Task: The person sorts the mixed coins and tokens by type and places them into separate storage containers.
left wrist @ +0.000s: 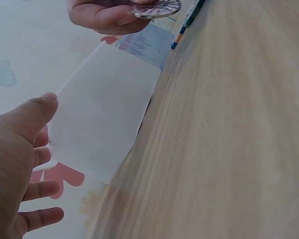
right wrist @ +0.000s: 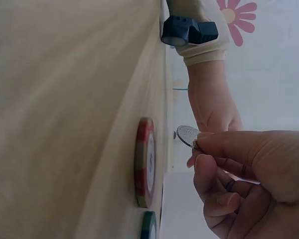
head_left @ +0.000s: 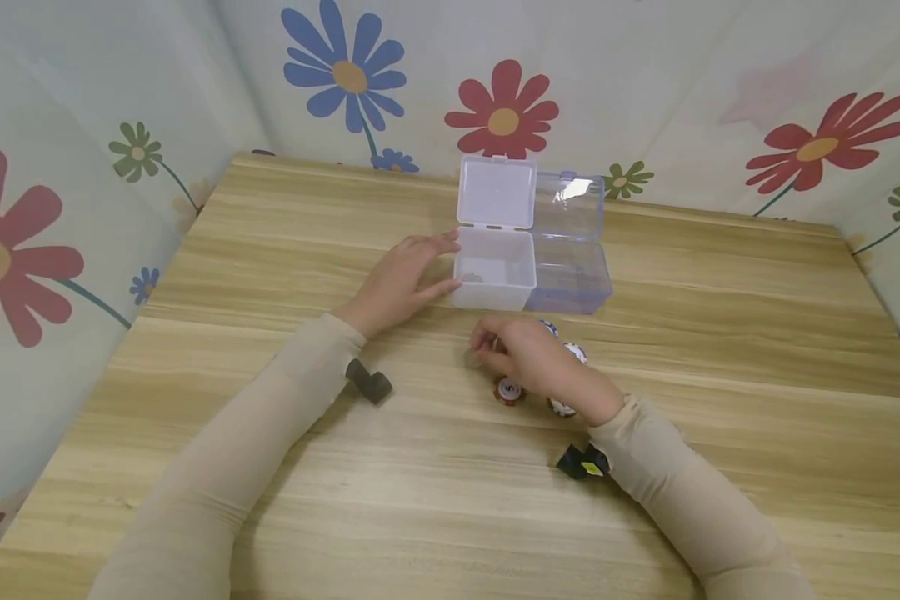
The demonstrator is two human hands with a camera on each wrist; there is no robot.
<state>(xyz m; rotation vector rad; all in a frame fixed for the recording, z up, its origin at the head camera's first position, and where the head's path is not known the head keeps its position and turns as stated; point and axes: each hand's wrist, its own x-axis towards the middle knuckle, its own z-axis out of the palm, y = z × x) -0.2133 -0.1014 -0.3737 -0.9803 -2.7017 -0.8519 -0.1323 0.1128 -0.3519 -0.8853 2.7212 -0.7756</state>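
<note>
My left hand (head_left: 397, 282) rests at the left side of a white plastic box (head_left: 493, 297), thumb and fingers spread and straight along its wall. The box's hinged lid (head_left: 497, 193) stands tilted back. Something small and greyish (head_left: 472, 277) shows on the box floor near the left. In front of the box, above the table, my right hand (head_left: 527, 354) pinches a silver coin (right wrist: 187, 135) between thumb and index finger. Beneath and around that hand lie poker chips: a red one (head_left: 508, 392), a white-and-black one (head_left: 562, 408), another white-faced one (head_left: 576, 352) and a blue one (head_left: 547, 327), partly hidden.
A clear bluish box (head_left: 570, 293), its lid (head_left: 570, 208) also up, stands against the right side of the white box. Both are toward the back of the wooden table (head_left: 390, 508). Behind the table hangs a flowered curtain (head_left: 645, 75). Each sleeve carries a black wrist device (head_left: 367, 383).
</note>
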